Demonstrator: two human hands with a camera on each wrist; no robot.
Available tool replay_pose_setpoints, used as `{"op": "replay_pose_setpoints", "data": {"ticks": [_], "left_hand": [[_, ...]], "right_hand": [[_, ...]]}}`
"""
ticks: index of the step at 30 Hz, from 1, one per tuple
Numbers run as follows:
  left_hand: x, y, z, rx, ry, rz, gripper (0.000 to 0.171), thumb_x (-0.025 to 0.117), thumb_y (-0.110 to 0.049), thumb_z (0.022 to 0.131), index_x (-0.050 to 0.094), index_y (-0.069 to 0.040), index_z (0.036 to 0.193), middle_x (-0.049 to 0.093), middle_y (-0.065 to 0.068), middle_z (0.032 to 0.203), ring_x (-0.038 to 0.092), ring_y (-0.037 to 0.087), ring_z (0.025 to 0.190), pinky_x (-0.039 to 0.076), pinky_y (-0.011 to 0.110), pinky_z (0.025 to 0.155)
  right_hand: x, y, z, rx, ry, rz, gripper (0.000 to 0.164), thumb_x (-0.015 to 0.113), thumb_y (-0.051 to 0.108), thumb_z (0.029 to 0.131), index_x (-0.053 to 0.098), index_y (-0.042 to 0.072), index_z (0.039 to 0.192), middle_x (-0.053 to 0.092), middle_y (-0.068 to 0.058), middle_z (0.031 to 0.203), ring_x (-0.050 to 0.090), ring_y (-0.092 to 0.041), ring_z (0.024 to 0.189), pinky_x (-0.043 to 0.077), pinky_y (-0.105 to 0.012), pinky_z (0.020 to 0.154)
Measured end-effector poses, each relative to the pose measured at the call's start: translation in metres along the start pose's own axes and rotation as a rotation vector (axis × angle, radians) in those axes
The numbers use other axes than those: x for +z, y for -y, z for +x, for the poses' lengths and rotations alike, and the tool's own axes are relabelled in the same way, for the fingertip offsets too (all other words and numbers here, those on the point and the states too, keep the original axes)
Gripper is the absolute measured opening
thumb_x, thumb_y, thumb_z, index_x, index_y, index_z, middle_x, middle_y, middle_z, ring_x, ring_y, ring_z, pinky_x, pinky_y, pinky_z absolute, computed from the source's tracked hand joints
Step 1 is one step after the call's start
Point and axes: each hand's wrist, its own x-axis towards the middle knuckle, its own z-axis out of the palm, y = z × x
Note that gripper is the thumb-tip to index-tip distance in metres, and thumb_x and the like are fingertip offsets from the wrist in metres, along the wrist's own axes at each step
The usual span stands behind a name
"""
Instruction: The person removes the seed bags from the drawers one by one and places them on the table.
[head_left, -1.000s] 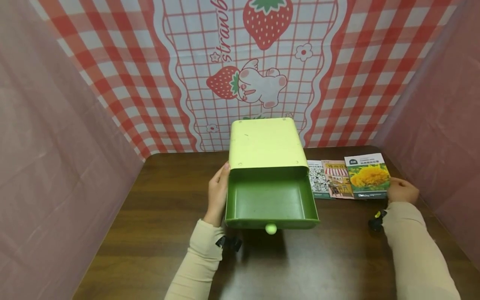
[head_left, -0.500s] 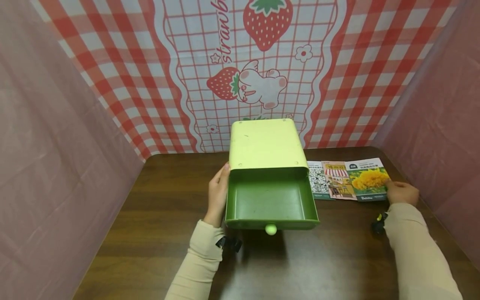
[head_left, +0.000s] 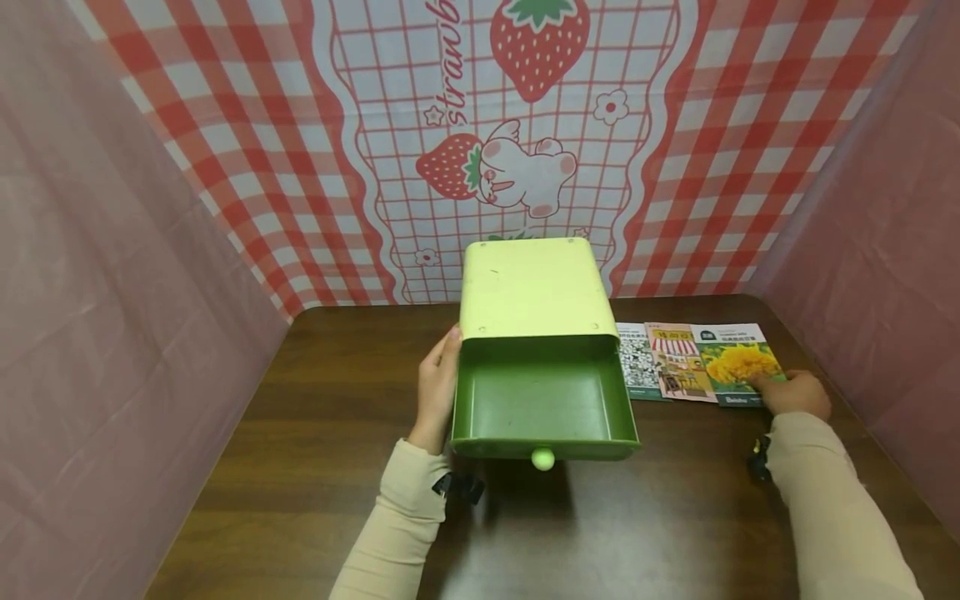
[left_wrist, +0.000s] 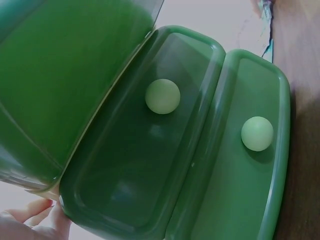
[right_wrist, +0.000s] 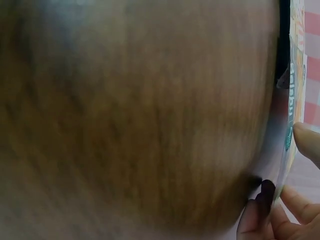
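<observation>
A small cabinet [head_left: 532, 287] with a pale yellow-green shell stands in the middle of the table, its top green drawer [head_left: 540, 400] pulled out, nothing inside. My left hand [head_left: 437, 387] rests against the cabinet's left side, thumb up by the front corner. Lower down, two pushed-in drawers with round knobs [left_wrist: 162, 96] show in the left wrist view. Over on the right, a seed packet [head_left: 738, 354] with a yellow flower lies at the end of a row. My right hand [head_left: 797, 395] pinches its lower right edge, thumb on the face and fingers beneath.
Beside the flower packet lie a pink packet [head_left: 678, 367] with a shop picture and one with white flowers [head_left: 639, 362], partly hidden by the cabinet. A red checked strawberry cloth [head_left: 360, 208] hangs behind the brown table [head_left: 337, 400]; pink curtains [head_left: 885, 250] hang at both sides.
The flower packet has turned straighter and come down beside the pink one. My right hand has moved slightly left and down with it. The left hand stays on the cabinet.
</observation>
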Motion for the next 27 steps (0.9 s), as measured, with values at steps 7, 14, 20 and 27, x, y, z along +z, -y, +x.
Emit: {"op": "replay_pose_setpoints", "data": {"ticks": [7, 14, 20, 27], "left_hand": [[0.0013, -0.0008, 0.0006, -0.009, -0.033, 0.002, 0.047, 0.053, -0.037, 0.101, 0.058, -0.005, 0.136, 0.055, 0.012, 0.142, 0.049, 0.026, 0.135, 0.039, 0.041, 0.115], [0.0006, -0.0002, 0.0013, -0.003, -0.021, -0.008, 0.048, 0.052, -0.037, 0.102, 0.057, -0.005, 0.137, 0.054, 0.011, 0.144, 0.048, 0.026, 0.136, 0.037, 0.041, 0.116], [0.0006, 0.0002, 0.0013, 0.0, -0.018, -0.005, 0.047, 0.051, -0.036, 0.102, 0.057, -0.005, 0.137, 0.054, 0.012, 0.144, 0.048, 0.026, 0.136, 0.038, 0.041, 0.116], [0.0001, 0.0007, 0.0017, -0.001, -0.015, -0.016, 0.048, 0.052, -0.038, 0.101, 0.057, -0.006, 0.136, 0.054, 0.011, 0.143, 0.048, 0.025, 0.136, 0.038, 0.04, 0.115]], "right_hand": [[0.0044, 0.0005, 0.0058, -0.022, -0.022, -0.141, 0.08, 0.05, 0.05, 0.094, 0.04, -0.017, 0.136, 0.04, -0.042, 0.135, 0.04, -0.057, 0.118, 0.039, -0.062, 0.099], [0.0051, 0.0021, 0.0059, 0.0, 0.001, -0.16, 0.084, 0.048, 0.051, 0.093, 0.038, -0.021, 0.134, 0.034, -0.045, 0.131, 0.034, -0.059, 0.116, 0.039, -0.062, 0.093], [0.0056, 0.0041, 0.0031, -0.016, -0.004, -0.209, 0.084, 0.048, 0.049, 0.094, 0.038, -0.026, 0.129, 0.035, -0.047, 0.123, 0.036, -0.06, 0.113, 0.04, -0.062, 0.089], [0.0055, 0.0075, 0.001, -0.053, -0.03, -0.145, 0.082, 0.05, 0.048, 0.094, 0.035, -0.02, 0.138, 0.036, -0.045, 0.133, 0.034, -0.06, 0.118, 0.037, -0.065, 0.096]]}}
